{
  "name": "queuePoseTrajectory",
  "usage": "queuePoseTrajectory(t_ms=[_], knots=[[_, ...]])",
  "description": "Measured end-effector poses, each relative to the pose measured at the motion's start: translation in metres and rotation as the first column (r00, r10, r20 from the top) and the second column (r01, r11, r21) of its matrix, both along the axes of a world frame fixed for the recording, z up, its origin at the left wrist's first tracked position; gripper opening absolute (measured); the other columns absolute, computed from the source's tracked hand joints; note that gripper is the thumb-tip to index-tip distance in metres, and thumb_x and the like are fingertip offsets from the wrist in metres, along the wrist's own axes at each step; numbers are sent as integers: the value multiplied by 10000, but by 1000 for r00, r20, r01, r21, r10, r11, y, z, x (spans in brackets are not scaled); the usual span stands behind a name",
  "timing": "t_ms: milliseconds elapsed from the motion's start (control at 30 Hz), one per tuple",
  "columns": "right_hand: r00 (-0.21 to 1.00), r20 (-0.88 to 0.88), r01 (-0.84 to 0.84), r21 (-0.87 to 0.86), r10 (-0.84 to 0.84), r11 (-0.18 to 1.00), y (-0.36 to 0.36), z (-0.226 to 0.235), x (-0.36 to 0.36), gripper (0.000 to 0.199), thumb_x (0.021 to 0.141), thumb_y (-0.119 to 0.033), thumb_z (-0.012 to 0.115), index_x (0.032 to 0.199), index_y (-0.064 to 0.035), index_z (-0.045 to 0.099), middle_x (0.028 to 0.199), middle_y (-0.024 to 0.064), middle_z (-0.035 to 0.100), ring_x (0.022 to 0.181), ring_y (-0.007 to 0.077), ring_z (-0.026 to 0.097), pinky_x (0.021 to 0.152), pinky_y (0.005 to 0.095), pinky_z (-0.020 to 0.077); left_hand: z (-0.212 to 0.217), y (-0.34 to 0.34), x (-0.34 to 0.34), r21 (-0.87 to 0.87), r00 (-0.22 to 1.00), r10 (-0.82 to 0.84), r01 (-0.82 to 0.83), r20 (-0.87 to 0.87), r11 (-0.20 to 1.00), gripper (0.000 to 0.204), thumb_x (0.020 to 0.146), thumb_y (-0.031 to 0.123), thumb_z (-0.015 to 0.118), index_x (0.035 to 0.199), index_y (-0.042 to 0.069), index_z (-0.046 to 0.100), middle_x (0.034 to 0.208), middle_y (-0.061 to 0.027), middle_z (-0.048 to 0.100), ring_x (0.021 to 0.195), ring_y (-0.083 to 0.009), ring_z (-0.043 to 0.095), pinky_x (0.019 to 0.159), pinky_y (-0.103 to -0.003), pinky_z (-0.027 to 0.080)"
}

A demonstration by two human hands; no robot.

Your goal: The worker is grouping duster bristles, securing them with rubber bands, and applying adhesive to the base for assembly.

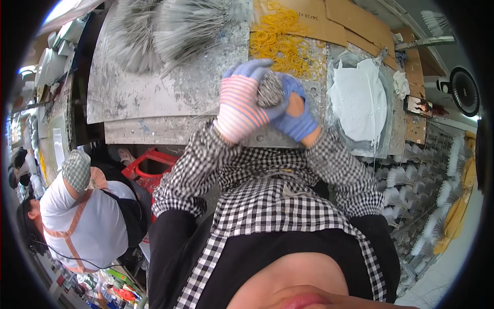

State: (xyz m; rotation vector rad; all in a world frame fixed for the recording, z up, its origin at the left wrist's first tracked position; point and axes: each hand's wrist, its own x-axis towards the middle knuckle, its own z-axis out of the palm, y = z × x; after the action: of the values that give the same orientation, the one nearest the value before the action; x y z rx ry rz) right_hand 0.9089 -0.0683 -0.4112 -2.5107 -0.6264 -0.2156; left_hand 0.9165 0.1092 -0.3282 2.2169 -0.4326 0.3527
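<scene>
Left hand (242,100) in a pink-striped knit glove and right hand (293,110) in a blue glove, both closed around a grey bristle bundle (269,88), held above the paint-spattered metal worktable (149,92), yellow rubber bands (280,44) scattered behind, white paste tub (360,100) just right.

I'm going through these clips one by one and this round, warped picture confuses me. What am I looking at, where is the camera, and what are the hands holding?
The camera sits on a person's head and looks down through a fisheye lens, so edges bend. Their checked sleeves come up from below. The left hand, in a striped glove, and the right hand, in a blue glove, together grip a bundle of grey bristles. Beyond lie a spattered metal worktable, fanned bristle bunches, yellow rubber bands and a tray of white paste. Another person works at left.
</scene>
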Motion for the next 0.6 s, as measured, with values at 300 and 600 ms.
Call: queuePoseTrajectory(t_ms=[300, 600], knots=[[932, -262, -303, -185, 251, 935, -65, 83, -7, 723, 861, -436, 686, 1415, -12, 499, 1344, 168, 589, 1293, 313, 524, 1135, 459, 373, -24, -39, -6, -166, 995, 7, 9, 97, 986, 288, 729, 144, 799, 983, 102, 669, 831, -49, 709, 855, -273, 699, 1088, -510, 430], [939, -10, -337, -214, 343, 917, -1, 114, 26, 684, 909, -655, 544, 1395, -179, 621, 1412, 138, 601, 1312, 353, 538, 1110, 560, 368, -29, -74, -6, -145, 995, -93, 95, 21, 985, 346, 720, 214, 780, 1012, 83, 649, 903, -94, 695, 864, -313, 684, 1011, -524, 450]])
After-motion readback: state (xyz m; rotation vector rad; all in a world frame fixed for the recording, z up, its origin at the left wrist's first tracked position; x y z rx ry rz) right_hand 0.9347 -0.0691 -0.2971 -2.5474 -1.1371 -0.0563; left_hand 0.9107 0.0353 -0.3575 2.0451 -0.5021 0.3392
